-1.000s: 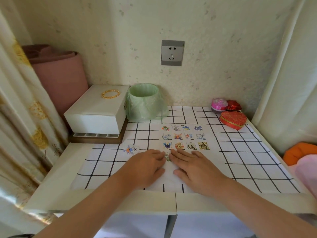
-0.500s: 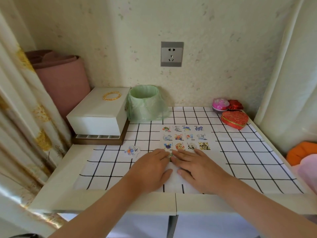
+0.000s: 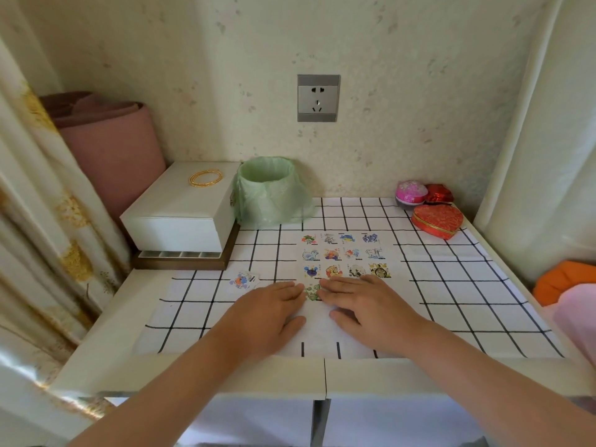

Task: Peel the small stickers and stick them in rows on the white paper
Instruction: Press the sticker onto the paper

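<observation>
A white paper lies on the checked cloth with three rows of small picture stickers stuck on it. A green sticker sits at the left end of a fourth row, between my fingertips. My left hand lies flat on the paper's left part, fingers straight, tips beside that sticker. My right hand lies flat to its right, fingertips touching the sticker's edge. A small stack of loose stickers lies on the cloth left of the paper.
A green-lined bin stands at the back. A white box with a gold bangle on top sits back left. A red heart-shaped tin and pink ball are at the back right. The table's front edge is near my wrists.
Both hands stay flat on the paper, almost unmoved. The gap between their fingertips has widened slightly, showing more of the green sticker.
</observation>
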Demonstrator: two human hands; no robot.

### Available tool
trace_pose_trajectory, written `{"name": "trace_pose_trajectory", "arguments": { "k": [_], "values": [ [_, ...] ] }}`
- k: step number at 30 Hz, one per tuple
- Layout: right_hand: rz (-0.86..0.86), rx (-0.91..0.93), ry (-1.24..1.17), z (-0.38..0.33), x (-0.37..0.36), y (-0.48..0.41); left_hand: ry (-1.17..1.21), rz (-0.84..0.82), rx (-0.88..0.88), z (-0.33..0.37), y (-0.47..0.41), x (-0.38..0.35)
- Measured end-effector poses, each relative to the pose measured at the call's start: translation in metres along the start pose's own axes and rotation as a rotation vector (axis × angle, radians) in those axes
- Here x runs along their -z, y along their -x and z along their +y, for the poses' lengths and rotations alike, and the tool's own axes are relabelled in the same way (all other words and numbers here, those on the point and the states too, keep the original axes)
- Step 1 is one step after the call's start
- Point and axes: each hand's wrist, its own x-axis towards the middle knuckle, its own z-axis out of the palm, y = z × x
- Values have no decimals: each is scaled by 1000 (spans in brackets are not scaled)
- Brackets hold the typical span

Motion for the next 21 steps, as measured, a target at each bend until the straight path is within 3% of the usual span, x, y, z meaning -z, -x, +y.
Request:
{"name": "trace_pose_trajectory", "arguments": {
  "k": [9, 16, 21],
  "values": [
    [57, 87, 76, -3, 3, -3, -23, 4, 50, 7, -10, -4],
    [103, 133, 56, 2, 5, -3, -37, -203, 35, 6, -8, -6],
    [94, 165, 69, 1, 6, 0, -20, -257, 43, 9, -7, -3]
  ]
}}
